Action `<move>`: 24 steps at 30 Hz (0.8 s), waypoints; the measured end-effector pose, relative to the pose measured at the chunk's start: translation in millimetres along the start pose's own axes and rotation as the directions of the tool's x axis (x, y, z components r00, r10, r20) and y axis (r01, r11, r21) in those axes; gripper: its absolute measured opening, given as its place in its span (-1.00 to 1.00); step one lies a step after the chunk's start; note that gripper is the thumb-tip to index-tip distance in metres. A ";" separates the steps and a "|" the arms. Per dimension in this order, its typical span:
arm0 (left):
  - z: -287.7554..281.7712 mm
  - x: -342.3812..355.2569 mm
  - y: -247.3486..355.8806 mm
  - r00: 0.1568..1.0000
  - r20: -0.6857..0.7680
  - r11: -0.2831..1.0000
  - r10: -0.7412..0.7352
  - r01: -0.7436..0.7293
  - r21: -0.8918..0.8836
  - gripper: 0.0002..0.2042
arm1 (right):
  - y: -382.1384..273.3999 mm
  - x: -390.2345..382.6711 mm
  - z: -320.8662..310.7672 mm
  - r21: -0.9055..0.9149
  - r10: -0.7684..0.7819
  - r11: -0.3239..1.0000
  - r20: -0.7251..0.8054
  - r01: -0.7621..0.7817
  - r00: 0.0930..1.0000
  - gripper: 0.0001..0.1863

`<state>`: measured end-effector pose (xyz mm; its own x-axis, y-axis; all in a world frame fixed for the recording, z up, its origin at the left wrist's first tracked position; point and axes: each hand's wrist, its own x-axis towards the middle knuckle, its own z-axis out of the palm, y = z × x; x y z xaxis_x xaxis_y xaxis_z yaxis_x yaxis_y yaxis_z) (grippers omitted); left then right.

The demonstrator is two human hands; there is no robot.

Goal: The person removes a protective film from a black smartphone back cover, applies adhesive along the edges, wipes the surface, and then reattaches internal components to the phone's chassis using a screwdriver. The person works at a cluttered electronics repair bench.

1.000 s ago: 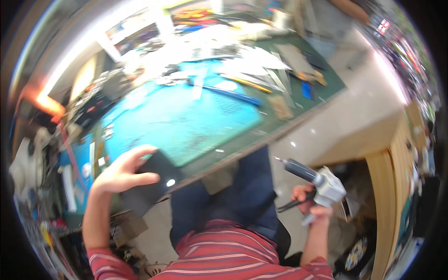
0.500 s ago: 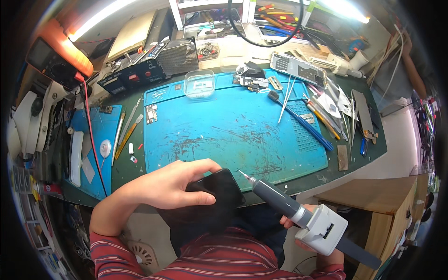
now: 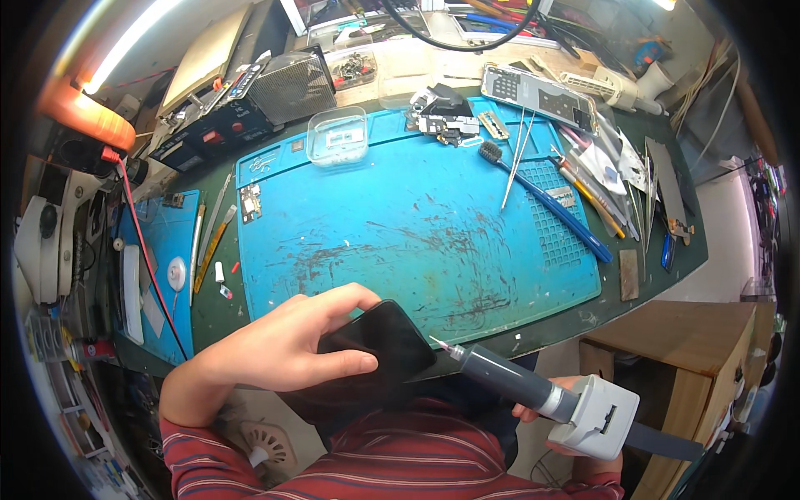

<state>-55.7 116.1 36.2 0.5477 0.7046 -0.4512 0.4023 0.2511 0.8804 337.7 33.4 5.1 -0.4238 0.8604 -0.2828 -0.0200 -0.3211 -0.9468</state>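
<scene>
My left hand (image 3: 283, 342) grips a black smartphone (image 3: 383, 342) at the mat's near edge, with thumb over the dark glass and fingers round the far side. My right hand (image 3: 546, 400) is shut on a glue dispenser (image 3: 593, 417) with a white body, dark grey syringe and thin needle tip; its fingers are partly hidden behind the tool. The needle points left, close beside the phone's right side; whether they touch I cannot tell. The blue work mat (image 3: 375, 250) lies beyond both hands.
Clear plastic box (image 3: 337, 137), circuit parts (image 3: 442, 117), blue brush (image 3: 550, 208), tweezers (image 3: 517, 158) and opened phone housing (image 3: 542, 96) lie along the back and right. An orange multimeter (image 3: 100, 125) with red lead is at left. A wooden cabinet (image 3: 675, 333) stands right, below bench level.
The view has swung and steadied on the bench since a second ago. The phone and dispenser have come together; in the last half second the dispenser has moved slightly right.
</scene>
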 end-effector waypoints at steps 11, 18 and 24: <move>0.4 1.3 -4.7 1.000 -0.004 1.000 0.005 -0.006 -0.023 -0.53 | 8.8 -1.3 -4.5 0.056 -0.005 0.998 0.046 0.003 0.999 -0.68; 1.8 1.7 -3.5 1.000 -0.004 0.997 0.018 -0.018 -0.068 -0.54 | 17.0 -5.7 -9.2 0.092 0.008 0.996 0.050 -0.012 0.999 -0.63; 0.1 1.5 -8.2 1.000 -0.002 0.999 0.028 -0.028 -0.031 -0.54 | 15.3 -4.2 -6.8 0.102 0.017 0.995 0.037 -0.020 0.999 -0.59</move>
<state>-58.1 115.1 28.3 0.5569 0.7129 -0.4263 0.3640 0.2519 0.8967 345.3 27.6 -9.3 -0.4571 0.8398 -0.2929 -0.1036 -0.3773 -0.9203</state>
